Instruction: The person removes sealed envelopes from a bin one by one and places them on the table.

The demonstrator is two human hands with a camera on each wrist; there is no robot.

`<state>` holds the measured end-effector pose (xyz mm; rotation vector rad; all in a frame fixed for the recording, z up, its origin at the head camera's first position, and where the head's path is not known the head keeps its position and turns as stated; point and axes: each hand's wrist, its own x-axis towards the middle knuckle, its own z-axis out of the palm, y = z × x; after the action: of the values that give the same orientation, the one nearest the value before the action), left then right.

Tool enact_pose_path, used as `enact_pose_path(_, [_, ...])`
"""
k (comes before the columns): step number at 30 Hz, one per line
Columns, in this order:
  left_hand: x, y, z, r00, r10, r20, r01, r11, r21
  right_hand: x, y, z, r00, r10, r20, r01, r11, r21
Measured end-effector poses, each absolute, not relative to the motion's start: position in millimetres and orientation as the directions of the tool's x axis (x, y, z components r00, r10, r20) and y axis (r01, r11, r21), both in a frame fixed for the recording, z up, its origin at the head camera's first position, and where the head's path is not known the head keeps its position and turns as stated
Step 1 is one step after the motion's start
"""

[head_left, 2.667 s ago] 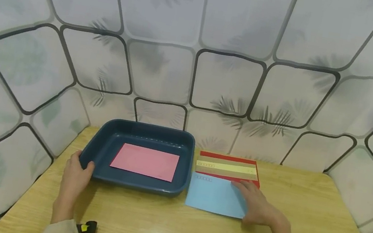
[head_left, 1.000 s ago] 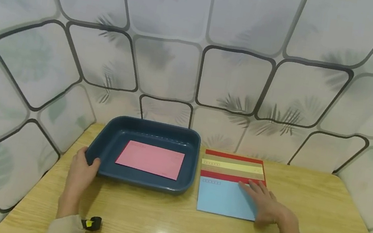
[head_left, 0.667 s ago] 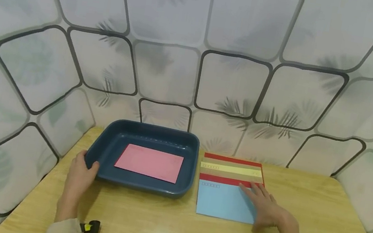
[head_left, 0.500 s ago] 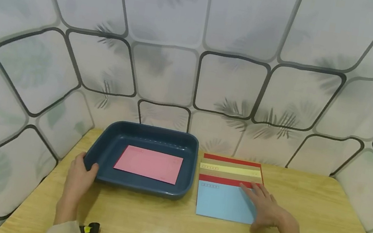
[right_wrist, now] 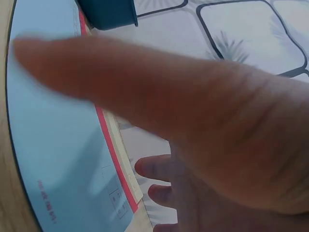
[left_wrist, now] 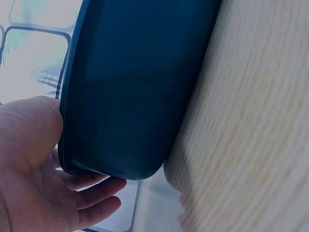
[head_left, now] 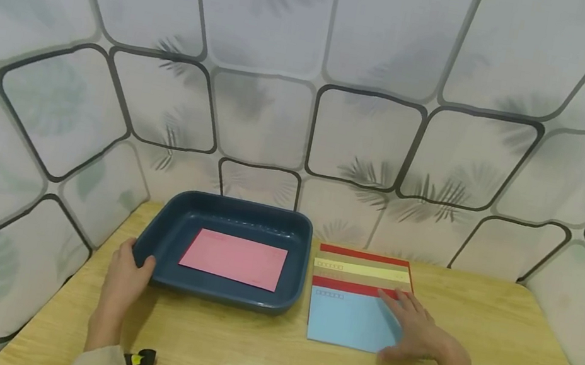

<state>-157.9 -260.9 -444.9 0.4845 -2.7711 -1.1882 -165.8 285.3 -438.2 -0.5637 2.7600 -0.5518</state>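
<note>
My left hand (head_left: 123, 280) grips the near left corner of a dark blue tray (head_left: 219, 297), thumb at the rim and fingers along the outer side in the left wrist view. A pink envelope (head_left: 234, 259) lies inside the tray, with a red edge showing at its left. On the table to the right, a blue envelope (head_left: 350, 322) overlaps a stack with a yellow envelope (head_left: 361, 270), a brown envelope (head_left: 363, 279) and a red envelope (head_left: 345, 286). My right hand (head_left: 426, 334) hovers or rests at the stack's right side, fingers extended; contact is unclear. Its thumb crosses the blue envelope in the right wrist view.
The wooden table (head_left: 220, 350) reaches back to a patterned wall covering (head_left: 368, 137) behind the tray and envelopes. More of that covering stands at both sides. Black straps with yellow labels sit at both wrists.
Compared with the earliest frame, the blue envelope has shifted right and lies straighter, with more red showing behind it. Lately my right thumb has spread leftward. The left hand keeps its grip.
</note>
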Motion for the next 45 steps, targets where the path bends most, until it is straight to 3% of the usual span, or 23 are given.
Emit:
enact_pose_path(12, [-156,-260,-445,-0.949,-0.313,-0.041,-0.246,0.653,0.717,-173,271,-449,-0.947,-0.320,0.019,-0.282,0.803,-0.525])
enact_pose_path(27, [-157,-264,-444,-0.968,-0.250,-0.028,-0.200,0.697,0.689,-169,256,-446,-0.958,-0.288,0.014,-0.244,0.787,-0.567])
enact_pose_path(35, [-153,-268,-444,-0.969,-0.243,-0.046,-0.208,0.702,0.681,-172,244,-443,-0.959,-0.238,0.153,-0.283,0.816,-0.505])
enact_pose_path(45, [-156,-267,-444,-0.968,-0.247,-0.051,-0.214,0.694,0.688,-176,228,-440,-0.889,-0.288,0.356,-0.426,0.807,-0.410])
